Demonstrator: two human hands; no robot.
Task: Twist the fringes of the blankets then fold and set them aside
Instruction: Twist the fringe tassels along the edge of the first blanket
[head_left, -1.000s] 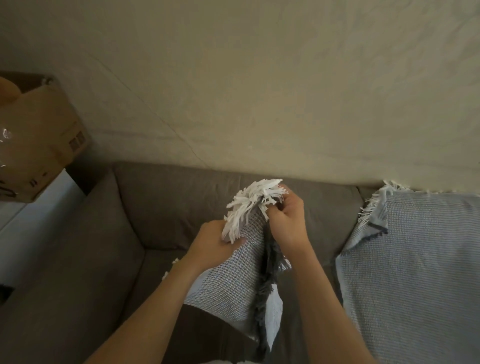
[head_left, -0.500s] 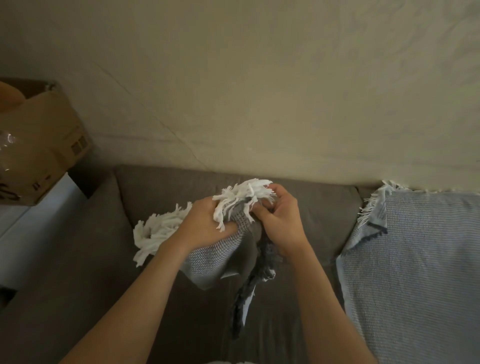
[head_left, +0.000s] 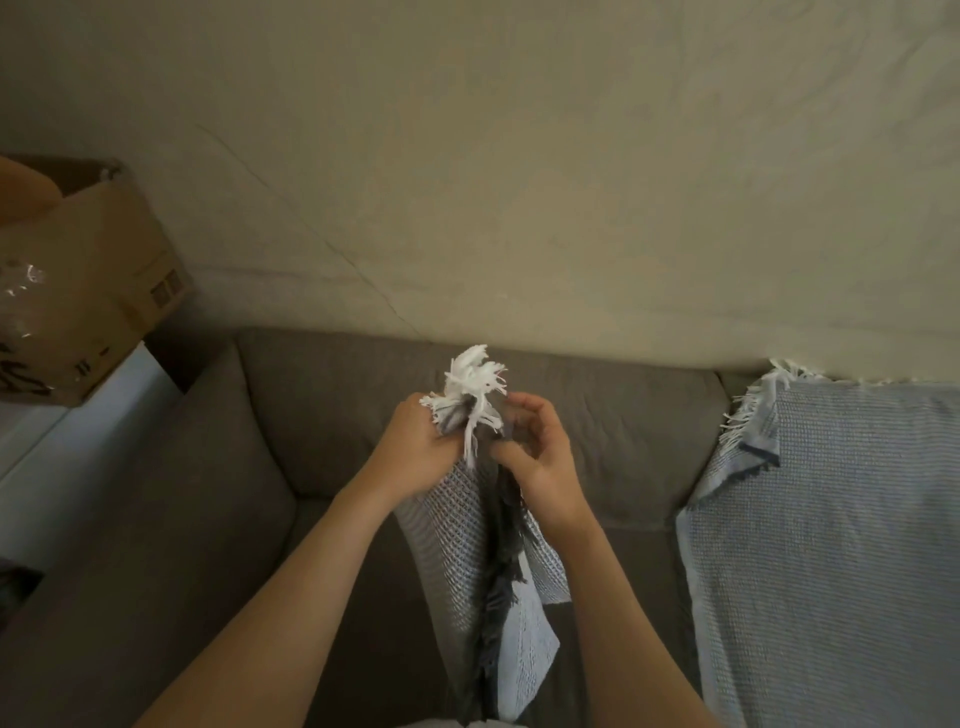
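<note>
Fingers (head_left: 418, 415) of the left hand (head_left: 415, 451) are clenched around the bunched top of a grey-and-white waffle blanket (head_left: 457, 530), held up in front of the sofa (head_left: 322, 405) backrest, so that its white fringe (head_left: 472, 387) sprouts above the fist in a tuft. On the right hand (head_left: 543, 460) the thumb presses against the dark fringe (head_left: 498, 556) that runs down the blanket's edge, while the other fingers (head_left: 530, 410) curl just beside the white tuft; whether they pinch any strands cannot be told. From both hands the blanket hangs down over the sofa seat. A second blanket (head_left: 831, 545), pale blue with white fringe at its corner, lies draped over the sofa's right end. Beyond the sofa's left arm stands a cardboard box (head_left: 98, 280).
</note>
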